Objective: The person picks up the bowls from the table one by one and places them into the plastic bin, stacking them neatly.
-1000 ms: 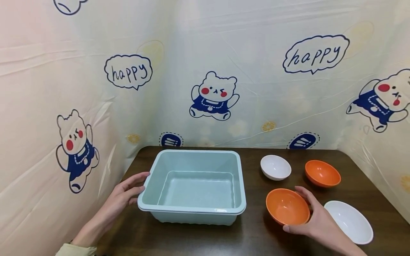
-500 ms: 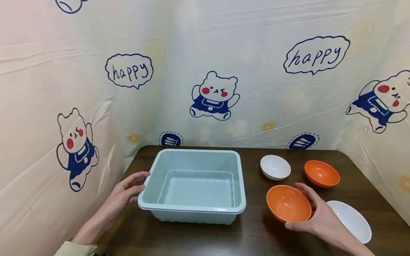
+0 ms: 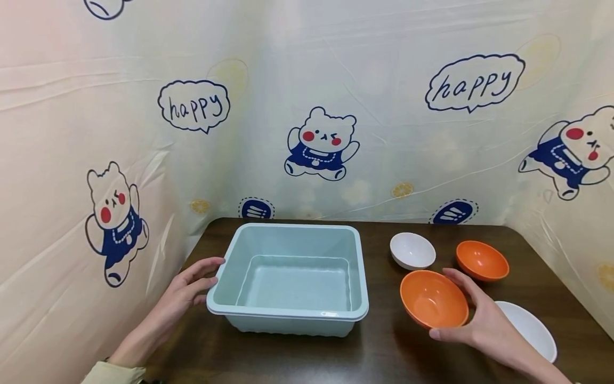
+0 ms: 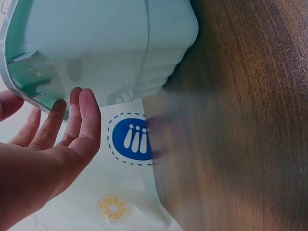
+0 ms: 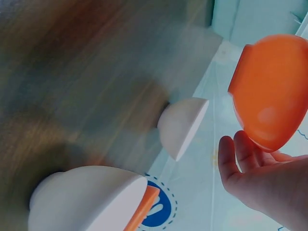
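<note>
My right hand (image 3: pixel 484 320) grips an orange bowl (image 3: pixel 433 300) by its right side, thumb at the near edge and fingers at the far edge. The bowl is raised off the table and tilted; the right wrist view shows the underside of this orange bowl (image 5: pixel 272 94). My left hand (image 3: pixel 184 288) touches the left rim of a pale blue-green plastic basin (image 3: pixel 288 313) with relaxed fingers. In the left wrist view, the fingertips (image 4: pixel 89 101) of that hand lie against the basin just under its rim. Nothing lies in the basin.
Behind the held bowl stand a small white bowl (image 3: pixel 412 250) and a second orange bowl (image 3: pixel 482 260). A larger white bowl (image 3: pixel 530 329) sits beyond my right wrist. Printed cloth (image 3: pixel 316 197) hangs close around the dark wooden table (image 3: pixel 288 362).
My right hand has lifted the orange bowl off the table, and it has shifted slightly away from me and right. The left hand and basin have stayed in place.
</note>
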The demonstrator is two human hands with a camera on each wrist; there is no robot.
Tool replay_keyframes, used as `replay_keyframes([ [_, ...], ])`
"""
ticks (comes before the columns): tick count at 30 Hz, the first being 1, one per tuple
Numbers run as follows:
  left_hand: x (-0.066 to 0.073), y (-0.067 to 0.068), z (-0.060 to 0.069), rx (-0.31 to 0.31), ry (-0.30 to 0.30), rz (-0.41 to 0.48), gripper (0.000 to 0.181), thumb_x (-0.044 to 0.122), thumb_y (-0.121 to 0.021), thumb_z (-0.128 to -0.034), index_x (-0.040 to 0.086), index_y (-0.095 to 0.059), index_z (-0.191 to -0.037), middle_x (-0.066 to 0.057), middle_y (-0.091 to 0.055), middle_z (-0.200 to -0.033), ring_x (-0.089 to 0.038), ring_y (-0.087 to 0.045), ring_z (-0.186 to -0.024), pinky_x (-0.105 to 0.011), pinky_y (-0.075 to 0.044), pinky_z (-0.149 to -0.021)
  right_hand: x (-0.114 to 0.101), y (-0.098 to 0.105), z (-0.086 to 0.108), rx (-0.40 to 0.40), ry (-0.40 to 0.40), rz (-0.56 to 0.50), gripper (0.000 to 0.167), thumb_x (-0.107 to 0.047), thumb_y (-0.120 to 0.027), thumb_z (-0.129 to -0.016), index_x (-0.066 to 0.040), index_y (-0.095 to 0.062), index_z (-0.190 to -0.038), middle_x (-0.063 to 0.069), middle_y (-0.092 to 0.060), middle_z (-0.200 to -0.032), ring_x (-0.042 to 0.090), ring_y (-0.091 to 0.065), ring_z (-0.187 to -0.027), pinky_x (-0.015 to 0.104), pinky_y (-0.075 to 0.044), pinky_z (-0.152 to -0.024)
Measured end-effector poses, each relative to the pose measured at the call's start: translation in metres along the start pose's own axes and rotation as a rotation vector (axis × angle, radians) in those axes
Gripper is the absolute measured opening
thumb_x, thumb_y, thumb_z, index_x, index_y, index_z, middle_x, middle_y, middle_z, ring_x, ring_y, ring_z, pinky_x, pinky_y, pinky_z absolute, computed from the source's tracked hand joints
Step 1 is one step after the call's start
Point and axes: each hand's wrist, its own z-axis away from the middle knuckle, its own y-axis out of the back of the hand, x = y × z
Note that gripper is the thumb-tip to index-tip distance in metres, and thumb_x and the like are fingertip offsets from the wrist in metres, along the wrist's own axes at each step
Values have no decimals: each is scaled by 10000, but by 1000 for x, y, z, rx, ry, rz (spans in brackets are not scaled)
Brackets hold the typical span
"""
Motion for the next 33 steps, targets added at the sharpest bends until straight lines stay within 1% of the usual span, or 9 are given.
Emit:
replay_keyframes([
  [6, -1, 0, 0, 2, 0, -4, 567, 233, -548, -1104, 36, -360, -1601, -233, -372, -1630, -270, -546, -1298, -362, -562, -939, -8, 4, -2, -6, -2, 20, 1158, -383, -970, -711, -143, -299, -1623, 163, -458, -1562, 357, -494, -1301, 402, -516, -927],
  [8, -1, 0, 0, 2, -1, -6, 574, 239, -551, -1103, 34, -357, -1603, -233, -367, -1634, -279, -544, -1308, -358, -561, -943, -10, 5, -3, -6, -1, 25, 1152, -386, -966, -718, -137, -298, -1623, 168, -457, -1561, 359, -493, -1302, 429, -514, -930],
  [15, 2, -1, -1, -5, 3, -3, 564, 246, -557, -1100, 41, -377, -1594, -230, -377, -1626, -279, -539, -1304, -365, -560, -944, -13, 8, -2, -5, 24, 29, 1107, -366, -951, -750, -127, -311, -1621, 166, -450, -1562, 345, -491, -1281, 373, -525, -902],
  [19, 1, -1, -2, -17, -7, -6, 551, 236, -550, -1101, 32, -386, -1587, -249, -381, -1617, -275, -552, -1291, -370, -569, -925, -17, 8, 0, -12, 11, -10, 1107, -352, -948, -758, -150, -297, -1630, 142, -446, -1559, 334, -485, -1279, 368, -521, -900],
  [22, 0, 0, -3, -20, -10, -6, 551, 225, -547, -1102, 29, -381, -1589, -257, -374, -1620, -279, -563, -1283, -369, -574, -916, -21, 8, 0, -16, -4, -57, 1104, -339, -949, -758, -175, -293, -1632, 115, -443, -1556, 327, -483, -1282, 305, -526, -894],
  [25, 0, 0, -3, -15, -6, -10, 556, 230, -553, -1101, 35, -381, -1592, -250, -368, -1626, -284, -563, -1281, -368, -573, -918, -25, 8, -1, -16, 14, -79, 1104, -296, -951, -757, -159, -292, -1632, 130, -447, -1550, 332, -491, -1277, 250, -529, -877],
  [27, 1, 0, -3, -13, -4, -14, 558, 232, -551, -1101, 37, -378, -1594, -250, -364, -1629, -288, -558, -1284, -369, -572, -917, -28, 9, -3, -9, 35, -66, 1107, -286, -957, -748, -146, -301, -1629, 139, -457, -1546, 333, -497, -1274, 240, -528, -875],
  [30, 1, 1, -2, -8, 1, -13, 551, 232, -555, -1099, 38, -390, -1588, -249, -369, -1626, -278, -559, -1273, -372, -572, -910, -32, 11, -6, 4, 70, -11, 1111, -302, -963, -738, -126, -318, -1625, 151, -474, -1543, 332, -513, -1271, 255, -522, -881],
  [33, 2, 2, -2, -7, -1, -9, 546, 238, -553, -1101, 36, -397, -1583, -251, -381, -1618, -258, -568, -1260, -365, -574, -900, -37, 13, -10, 14, 96, 29, 1108, -324, -967, -733, -128, -334, -1622, 147, -488, -1537, 329, -534, -1255, 287, -524, -885],
])
